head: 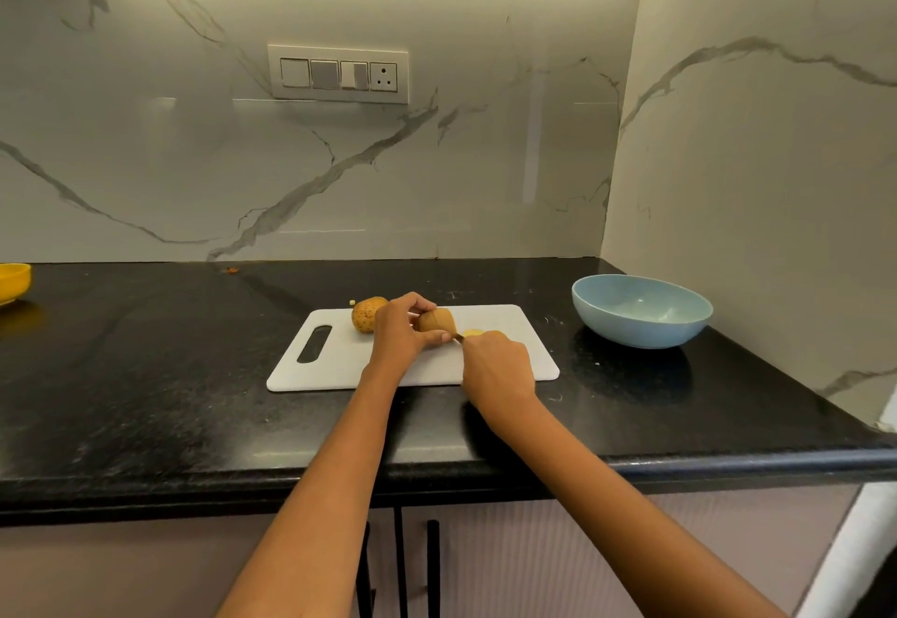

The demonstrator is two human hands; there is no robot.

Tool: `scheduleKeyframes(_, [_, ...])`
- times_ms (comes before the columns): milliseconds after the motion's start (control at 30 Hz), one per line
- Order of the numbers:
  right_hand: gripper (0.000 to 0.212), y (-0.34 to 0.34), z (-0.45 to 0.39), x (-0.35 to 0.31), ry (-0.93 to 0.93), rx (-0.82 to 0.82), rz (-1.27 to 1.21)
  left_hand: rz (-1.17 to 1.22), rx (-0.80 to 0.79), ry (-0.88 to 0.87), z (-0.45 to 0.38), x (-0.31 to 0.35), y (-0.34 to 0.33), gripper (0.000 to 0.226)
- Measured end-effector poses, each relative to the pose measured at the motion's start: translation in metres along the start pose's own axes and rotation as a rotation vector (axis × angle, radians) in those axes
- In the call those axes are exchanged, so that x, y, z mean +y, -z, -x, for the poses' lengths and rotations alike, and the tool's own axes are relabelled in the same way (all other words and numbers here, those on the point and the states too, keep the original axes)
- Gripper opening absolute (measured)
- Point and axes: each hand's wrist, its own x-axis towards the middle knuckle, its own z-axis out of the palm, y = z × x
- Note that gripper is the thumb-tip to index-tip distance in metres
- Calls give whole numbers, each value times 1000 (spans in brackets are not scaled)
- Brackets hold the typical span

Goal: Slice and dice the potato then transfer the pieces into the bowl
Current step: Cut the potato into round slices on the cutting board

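Left hand [400, 328]: curling over the potato piece [437, 320], pinning it to the cutting board [340, 365].
Right hand [495, 360]: gripping a knife [457, 337]; handle hidden, only a short stretch of blade showing, crossing the piece.
Cut slice [473, 332]: lying just beside the blade on the board.
Second potato piece [366, 314]: sitting uncut behind the left hand.
Bowl [640, 309]: standing empty to the right, apart from the board.
Risk: left thumb is lying close to the blade; a slip on the rounded skin could be nicking it.
Risk: board could be sliding on the glossy stone.
Surface: black polished counter [145, 375].
Room: marble-look walls, switch panel [338, 74], yellow dish [13, 280] at far left.
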Motion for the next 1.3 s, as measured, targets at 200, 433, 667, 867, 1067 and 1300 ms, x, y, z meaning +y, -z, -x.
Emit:
scheduleKeyframes(200, [22, 11, 5, 30, -189, -15, -122, -22, -25, 20, -4, 0, -5, 41])
scheduleKeyframes(433, [23, 27, -13, 18, -245, -84, -384, -48, -12, 25, -9, -3, -5, 43])
scheduleKeyframes(667, [27, 16, -15, 5, -253, -167, -472, -62, 28, 18, -5, -2, -5, 48])
scheduleKeyframes(867, [27, 19, -11, 5, -245, -131, -384, -38, 24, 24, -6, -1, -6, 46])
scheduleKeyframes(1067, [29, 24, -8, 0, -225, -126, -312, -29, 17, 16, -6, 0, -6, 46])
scheduleKeyframes(1300, [27, 23, -12, -14, -201, -148, -222, -5, 21, -10, -4, -3, -3, 40])
